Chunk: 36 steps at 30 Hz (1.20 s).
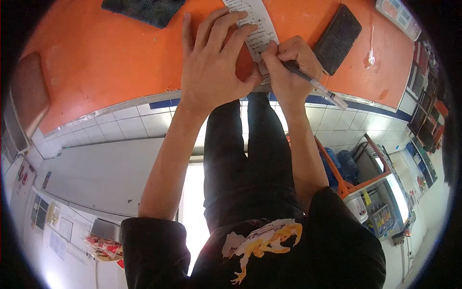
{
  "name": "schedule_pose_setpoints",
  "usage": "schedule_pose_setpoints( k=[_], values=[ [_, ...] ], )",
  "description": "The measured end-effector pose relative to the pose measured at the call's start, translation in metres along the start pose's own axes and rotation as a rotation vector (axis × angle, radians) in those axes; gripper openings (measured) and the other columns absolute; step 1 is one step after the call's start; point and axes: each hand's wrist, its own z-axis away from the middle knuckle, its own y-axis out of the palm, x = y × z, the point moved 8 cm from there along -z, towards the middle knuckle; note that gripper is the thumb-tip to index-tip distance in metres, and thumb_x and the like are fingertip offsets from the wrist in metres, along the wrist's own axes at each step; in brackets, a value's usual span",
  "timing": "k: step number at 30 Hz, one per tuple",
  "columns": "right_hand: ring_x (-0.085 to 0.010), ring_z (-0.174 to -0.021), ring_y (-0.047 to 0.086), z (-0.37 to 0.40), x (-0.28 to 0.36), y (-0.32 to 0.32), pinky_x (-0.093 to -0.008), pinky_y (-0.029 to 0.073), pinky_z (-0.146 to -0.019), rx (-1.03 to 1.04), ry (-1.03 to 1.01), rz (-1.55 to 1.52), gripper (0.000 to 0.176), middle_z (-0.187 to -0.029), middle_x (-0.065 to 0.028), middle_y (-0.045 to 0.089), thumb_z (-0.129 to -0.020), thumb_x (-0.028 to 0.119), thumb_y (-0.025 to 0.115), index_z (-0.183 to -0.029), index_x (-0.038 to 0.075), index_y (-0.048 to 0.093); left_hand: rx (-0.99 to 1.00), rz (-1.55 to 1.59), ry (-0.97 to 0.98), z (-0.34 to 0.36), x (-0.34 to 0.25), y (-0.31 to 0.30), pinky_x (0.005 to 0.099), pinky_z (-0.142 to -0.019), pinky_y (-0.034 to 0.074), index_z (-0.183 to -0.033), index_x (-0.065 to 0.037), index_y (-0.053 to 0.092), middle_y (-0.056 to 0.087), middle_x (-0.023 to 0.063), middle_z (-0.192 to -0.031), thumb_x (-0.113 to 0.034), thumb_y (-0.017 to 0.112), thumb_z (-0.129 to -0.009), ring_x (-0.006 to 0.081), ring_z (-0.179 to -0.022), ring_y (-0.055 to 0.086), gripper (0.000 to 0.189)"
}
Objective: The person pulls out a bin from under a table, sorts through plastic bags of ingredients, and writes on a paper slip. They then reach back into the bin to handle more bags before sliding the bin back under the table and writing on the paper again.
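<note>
A narrow strip of white paper (pixel 262 24) covered in handwriting lies on the orange tabletop (pixel 120 53). My left hand (pixel 211 62) rests with spread fingers on the paper's left side, its thumb near the lower end. In my right hand (pixel 296 72) is a clear-barrelled pen (pixel 320 87), gripped between thumb and fingers. The pen's tip is hidden behind my fingers, close to the paper. Just right of that hand, a dark phone (pixel 338 39) lies flat.
A dark cloth-like item (pixel 144 9) lies at the table's far left. Toward the far right corner is a white device resembling a calculator (pixel 399 17). A wet streak (pixel 370 58) marks the table there. A brown chair back (pixel 33 91) stands at left.
</note>
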Motion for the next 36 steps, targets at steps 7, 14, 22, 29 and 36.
schedule_pose_setpoints(
  k=[7,14,22,29,36],
  values=[
    [-0.0054,-0.06,0.054,0.001,-0.001,0.0,-0.0234,0.039,-0.054,-0.007,-0.014,0.017,0.03,-0.071,-0.0012,0.061,-0.082,-0.008,0.079,-0.071,0.007,0.056,-0.017,-0.021,0.009,0.0,0.002,0.003,0.0686,-0.128,0.017,-0.125,-0.019,0.072,0.058,-0.0003,-0.143,-0.036,0.086,-0.063,0.0266,-0.145,0.046,0.066],
    [-0.0134,-0.056,0.058,-0.001,-0.002,-0.001,-0.0259,0.042,-0.053,-0.045,0.008,0.029,0.03,-0.066,-0.0058,0.061,-0.077,-0.004,0.079,-0.067,0.006,0.054,0.018,-0.004,-0.004,0.001,0.003,0.005,0.0684,-0.128,0.016,-0.125,-0.019,0.071,0.058,0.0,-0.144,-0.036,0.085,-0.063,0.0264,-0.145,0.045,0.066],
    [-0.0128,-0.058,0.058,-0.001,0.0,-0.002,-0.0257,0.042,-0.053,-0.057,-0.035,0.067,0.031,-0.066,-0.0061,0.061,-0.078,-0.005,0.078,-0.066,0.007,0.052,0.014,-0.015,-0.013,0.0,0.002,0.003,0.0674,-0.129,0.015,-0.124,-0.019,0.071,0.058,-0.0005,-0.144,-0.034,0.084,-0.064,0.0261,-0.145,0.045,0.063],
    [-0.0124,-0.056,0.056,0.002,-0.007,-0.002,-0.025,0.041,-0.053,-0.068,0.039,0.031,0.031,-0.066,-0.0058,0.06,-0.078,-0.004,0.079,-0.066,0.007,0.053,0.017,-0.011,-0.014,-0.004,-0.002,-0.002,0.0674,-0.128,0.016,-0.125,-0.02,0.071,0.057,-0.0018,-0.144,-0.032,0.085,-0.064,0.0259,-0.146,0.044,0.064],
    [-0.0116,-0.053,0.053,0.006,-0.011,-0.011,-0.0252,0.039,-0.052,-0.181,0.088,-0.005,0.03,-0.065,-0.0056,0.06,-0.078,-0.006,0.079,-0.068,0.006,0.053,0.007,-0.002,-0.012,-0.002,0.0,0.0,0.0675,-0.128,0.017,-0.125,-0.02,0.071,0.057,-0.0018,-0.143,-0.031,0.085,-0.062,0.0258,-0.145,0.045,0.065]
  ],
)
